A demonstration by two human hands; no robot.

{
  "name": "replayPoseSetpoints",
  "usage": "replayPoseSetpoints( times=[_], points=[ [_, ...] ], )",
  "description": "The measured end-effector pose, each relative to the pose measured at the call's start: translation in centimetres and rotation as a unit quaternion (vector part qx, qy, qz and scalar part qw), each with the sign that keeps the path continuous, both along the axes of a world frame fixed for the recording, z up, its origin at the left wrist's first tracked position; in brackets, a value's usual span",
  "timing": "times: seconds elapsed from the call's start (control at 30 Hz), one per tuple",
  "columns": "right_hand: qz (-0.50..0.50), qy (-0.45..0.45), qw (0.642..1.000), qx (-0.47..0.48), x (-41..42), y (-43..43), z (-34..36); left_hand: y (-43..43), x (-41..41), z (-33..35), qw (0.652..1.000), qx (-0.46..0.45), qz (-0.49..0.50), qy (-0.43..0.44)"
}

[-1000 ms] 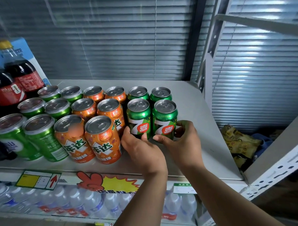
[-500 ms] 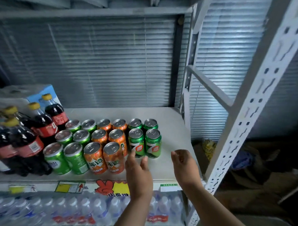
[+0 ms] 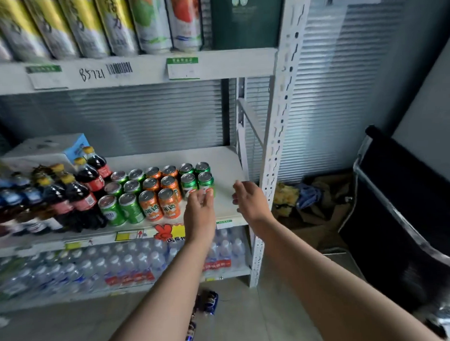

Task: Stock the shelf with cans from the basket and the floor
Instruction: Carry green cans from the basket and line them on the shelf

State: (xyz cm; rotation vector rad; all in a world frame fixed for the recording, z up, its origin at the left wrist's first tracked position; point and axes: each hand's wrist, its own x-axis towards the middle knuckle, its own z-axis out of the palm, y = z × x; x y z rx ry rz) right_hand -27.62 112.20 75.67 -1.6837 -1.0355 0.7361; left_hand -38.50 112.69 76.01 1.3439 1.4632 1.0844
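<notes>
Facing a white metal shelf [image 3: 226,165] backed by grey window blinds [image 3: 153,116], I see cola bottles [image 3: 84,198] at its left end and packed water bottles [image 3: 120,265] on the tier below, above a grey floor [image 3: 262,322]. My left hand [image 3: 198,212] is raised at the shelf edge, fingers loosely straight, holding nothing; its fingertips overlap the front 7-Up cans [image 3: 206,180], though I cannot tell if they touch. My right hand [image 3: 249,201] hangs relaxed and empty over the shelf's right end. Upright in tidy rows stand green cans [image 3: 129,208] at left, orange cans [image 3: 169,206] in the middle, 7-Up at right; blue cans [image 3: 209,299] lie on the floor below.
</notes>
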Motion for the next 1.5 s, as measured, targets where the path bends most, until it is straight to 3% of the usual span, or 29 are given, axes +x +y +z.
replayPoseSetpoints(
  times=[0.4,0.73,0.9,1.1,1.5],
  points=[
    [-0.009,0.048,0.998,0.026,1.7,-7.0,4.6,-2.9,2.0,3.6,0.999,0.0,-0.031,-0.04],
    [-0.154,0.038,0.987,0.034,5.0,-12.4,3.0,-5.3,6.6,3.8,0.978,0.001,-0.207,-0.015],
    [-0.273,0.067,0.959,0.041,5.0,-17.5,2.2,-8.0,8.4,4.1,0.942,-0.039,-0.331,-0.032],
    [-0.415,0.097,0.901,0.073,4.1,-25.9,1.5,-13.6,10.8,2.7,0.888,-0.061,-0.455,-0.019],
    [-0.632,0.126,0.759,0.096,1.1,-46.9,-2.1,-34.2,14.6,-1.9,0.733,-0.129,-0.668,0.011]
  ],
)
